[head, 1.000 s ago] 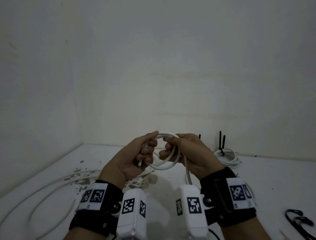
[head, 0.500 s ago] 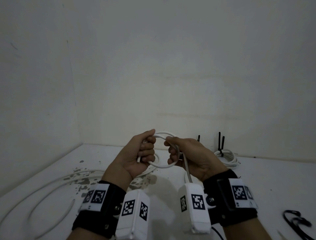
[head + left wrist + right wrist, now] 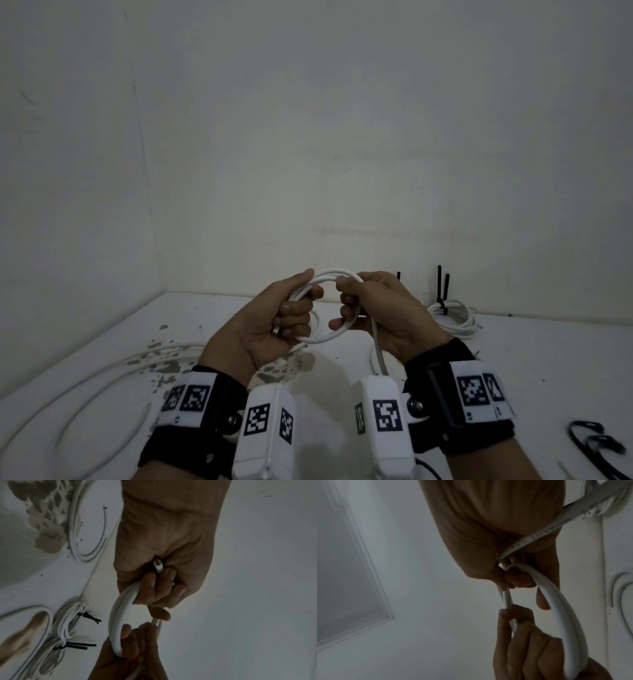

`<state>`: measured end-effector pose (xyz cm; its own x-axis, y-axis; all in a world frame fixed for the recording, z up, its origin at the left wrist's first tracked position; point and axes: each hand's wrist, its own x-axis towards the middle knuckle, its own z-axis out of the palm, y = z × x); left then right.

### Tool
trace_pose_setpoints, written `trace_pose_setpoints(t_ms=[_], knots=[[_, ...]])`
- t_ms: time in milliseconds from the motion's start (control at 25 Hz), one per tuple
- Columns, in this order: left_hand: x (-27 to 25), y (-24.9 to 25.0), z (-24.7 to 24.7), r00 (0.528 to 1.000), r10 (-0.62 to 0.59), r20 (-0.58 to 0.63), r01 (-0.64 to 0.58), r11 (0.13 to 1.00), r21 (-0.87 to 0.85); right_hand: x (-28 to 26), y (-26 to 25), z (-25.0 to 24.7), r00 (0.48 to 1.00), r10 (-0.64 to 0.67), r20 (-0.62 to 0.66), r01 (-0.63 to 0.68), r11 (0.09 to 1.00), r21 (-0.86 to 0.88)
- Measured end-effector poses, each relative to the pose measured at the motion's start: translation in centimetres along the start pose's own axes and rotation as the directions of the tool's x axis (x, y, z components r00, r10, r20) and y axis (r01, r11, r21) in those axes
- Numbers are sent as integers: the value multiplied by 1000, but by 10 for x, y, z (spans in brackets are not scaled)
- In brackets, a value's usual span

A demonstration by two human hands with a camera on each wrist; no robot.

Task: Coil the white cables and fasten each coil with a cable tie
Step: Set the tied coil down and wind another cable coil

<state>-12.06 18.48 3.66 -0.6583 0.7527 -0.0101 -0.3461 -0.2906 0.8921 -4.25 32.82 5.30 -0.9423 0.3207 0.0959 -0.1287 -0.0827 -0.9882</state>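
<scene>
A small coil of white cable [image 3: 329, 275] hangs in the air between both hands above the white table [image 3: 534, 359]. My left hand [image 3: 291, 313] grips the coil's left side, and the cut cable end [image 3: 158, 564] sticks out of its fist. My right hand [image 3: 356, 301] grips the right side, fingers curled round the strands [image 3: 559, 609]. The free length of cable [image 3: 378, 349] runs down past the right wrist. Two finished coils tied with black cable ties [image 3: 68, 626] lie on the table; one of them [image 3: 452, 317] shows at the back right.
Long loose white cable [image 3: 68, 387] loops across the table's left side, near patches of chipped paint [image 3: 161, 363]. Loose black cable ties [image 3: 596, 445] lie at the front right. Walls close off the table at the back and left.
Both hands have shifted their grip on the coil and stay close together at the same height. The coil holds another turn of cable and looks fuller.
</scene>
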Motion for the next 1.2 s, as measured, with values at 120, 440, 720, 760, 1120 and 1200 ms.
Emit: trace_pose_setpoints(t_ms=[120, 440, 720, 760, 1120, 1200], knots=[[0, 0, -4, 999, -39, 27, 39, 999, -28, 1, 1, -1, 1000, 10, 11, -10, 1000, -11], [2, 0, 2, 997, -29, -78, 21, 994, -109, 4, 3, -7, 1000, 6, 25, -4, 998, -69], [1, 5, 3, 974, 52, -219, -63, 997, -45, -1, 1, -10, 976, 15, 218, -14, 1000, -6], [1, 5, 2, 973, 56, -222, -69, 996, -53, -1, 0, -12, 970, 12, 242, -14, 1000, 6], [1, 8, 5, 969, 90, -231, -100, 994, -32, -3, 6, -34, 999, -37, -39, 32, 991, -132], [1, 7, 7, 972, 88, -217, -95, 995, -25, 2, 14, -37, 949, -215, -230, 92, 888, -450]])
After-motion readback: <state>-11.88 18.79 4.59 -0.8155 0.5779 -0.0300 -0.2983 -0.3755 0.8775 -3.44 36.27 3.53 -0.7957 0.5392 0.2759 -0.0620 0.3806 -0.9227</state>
